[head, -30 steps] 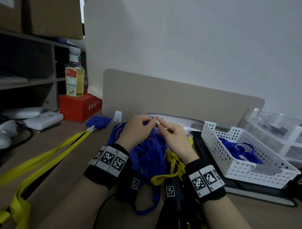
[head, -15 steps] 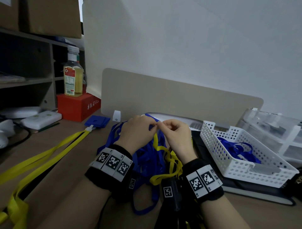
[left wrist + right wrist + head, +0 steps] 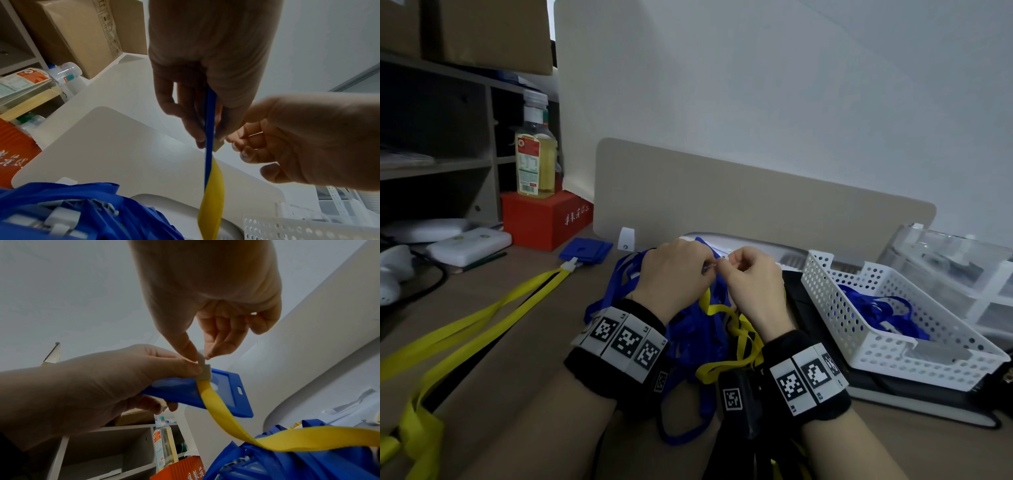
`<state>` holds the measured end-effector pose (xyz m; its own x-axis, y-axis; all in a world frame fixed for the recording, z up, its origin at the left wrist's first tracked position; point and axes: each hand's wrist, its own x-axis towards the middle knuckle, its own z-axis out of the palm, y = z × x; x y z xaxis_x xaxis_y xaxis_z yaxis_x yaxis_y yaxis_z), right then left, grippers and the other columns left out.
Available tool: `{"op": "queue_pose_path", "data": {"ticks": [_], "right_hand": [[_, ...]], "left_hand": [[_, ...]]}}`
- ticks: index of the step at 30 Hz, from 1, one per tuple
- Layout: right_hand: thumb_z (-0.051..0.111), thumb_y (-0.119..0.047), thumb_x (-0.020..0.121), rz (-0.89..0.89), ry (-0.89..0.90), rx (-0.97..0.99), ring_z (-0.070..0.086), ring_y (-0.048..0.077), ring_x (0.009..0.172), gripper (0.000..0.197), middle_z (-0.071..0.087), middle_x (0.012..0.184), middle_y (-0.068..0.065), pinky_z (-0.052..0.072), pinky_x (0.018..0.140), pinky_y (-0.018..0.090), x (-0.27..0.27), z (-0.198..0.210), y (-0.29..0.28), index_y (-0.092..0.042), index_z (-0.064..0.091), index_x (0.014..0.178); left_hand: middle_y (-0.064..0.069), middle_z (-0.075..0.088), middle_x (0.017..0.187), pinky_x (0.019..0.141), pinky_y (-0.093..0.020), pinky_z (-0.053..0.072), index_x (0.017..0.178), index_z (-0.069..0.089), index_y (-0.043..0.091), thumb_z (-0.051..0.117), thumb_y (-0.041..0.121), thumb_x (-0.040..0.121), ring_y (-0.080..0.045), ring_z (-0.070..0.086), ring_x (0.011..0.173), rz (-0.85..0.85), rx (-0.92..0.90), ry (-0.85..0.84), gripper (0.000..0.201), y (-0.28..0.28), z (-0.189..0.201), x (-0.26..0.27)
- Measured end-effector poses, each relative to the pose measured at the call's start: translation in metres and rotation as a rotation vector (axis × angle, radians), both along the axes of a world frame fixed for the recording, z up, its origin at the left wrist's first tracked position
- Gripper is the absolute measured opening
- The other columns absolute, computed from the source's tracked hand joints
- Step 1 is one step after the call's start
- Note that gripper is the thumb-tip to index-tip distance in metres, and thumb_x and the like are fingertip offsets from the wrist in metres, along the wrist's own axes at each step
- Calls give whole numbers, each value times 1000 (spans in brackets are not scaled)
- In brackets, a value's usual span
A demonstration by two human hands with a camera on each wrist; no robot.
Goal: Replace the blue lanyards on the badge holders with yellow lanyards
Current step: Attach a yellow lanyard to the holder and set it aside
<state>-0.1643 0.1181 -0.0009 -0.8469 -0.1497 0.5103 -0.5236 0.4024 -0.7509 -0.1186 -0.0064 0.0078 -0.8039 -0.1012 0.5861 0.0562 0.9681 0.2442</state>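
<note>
Fastening step: left hand grips the blue badge holder; right hand pinches the yellow lanyard clasp above it. Next, probably threading the holder's slot.

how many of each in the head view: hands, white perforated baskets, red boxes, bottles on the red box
hands: 2 (left hand holds the blue badge holder, right hand pinches the yellow lanyard by its white tab)
white perforated basket: 1
red box: 1
bottle on the red box: 1
total: 5
</note>
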Motion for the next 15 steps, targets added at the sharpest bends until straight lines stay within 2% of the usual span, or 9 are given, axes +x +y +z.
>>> {"op": "queue_pose_path", "data": {"ticks": [2, 5, 10, 15], "right_hand": [[61, -19, 79, 34, -17, -3, 50, 14, 61, 13, 56, 67, -2, 42, 57, 27, 1, 0, 0, -8, 58, 73], [64, -18, 78, 72, -20, -31, 46, 10, 59, 14, 54, 65, -3, 39, 55, 24, 1, 0, 0, -8, 58, 71], [68, -17, 76, 101, -23, -85, 47, 9, 58, 15, 55, 64, -3, 42, 58, 27, -2, -3, -2, -7, 59, 70], [68, -17, 76, 108, -12, -105, 47, 10, 59, 15, 56, 65, -1, 41, 57, 28, -2, -3, -1, -7, 60, 70]], "left_hand": [[2, 59, 79, 56, -28, 36, 83, 67, 21, 48, 30, 90, -21, 58, 75, -14, 1, -12, 22, 0, 1, 1], [1, 60, 82, 57, -28, 35, 85, 67, 21, 48, 28, 91, -22, 58, 79, -29, -20, -18, 22, 1, 2, 2], [-2, 64, 92, 62, -30, 39, 97, 68, 22, 48, 25, 92, -23, 59, 88, -35, -59, -15, 21, 2, 5, 5], [-2, 63, 90, 62, -31, 38, 95, 68, 21, 49, 23, 92, -24, 58, 86, -41, -73, -33, 20, 2, 6, 5]]}}
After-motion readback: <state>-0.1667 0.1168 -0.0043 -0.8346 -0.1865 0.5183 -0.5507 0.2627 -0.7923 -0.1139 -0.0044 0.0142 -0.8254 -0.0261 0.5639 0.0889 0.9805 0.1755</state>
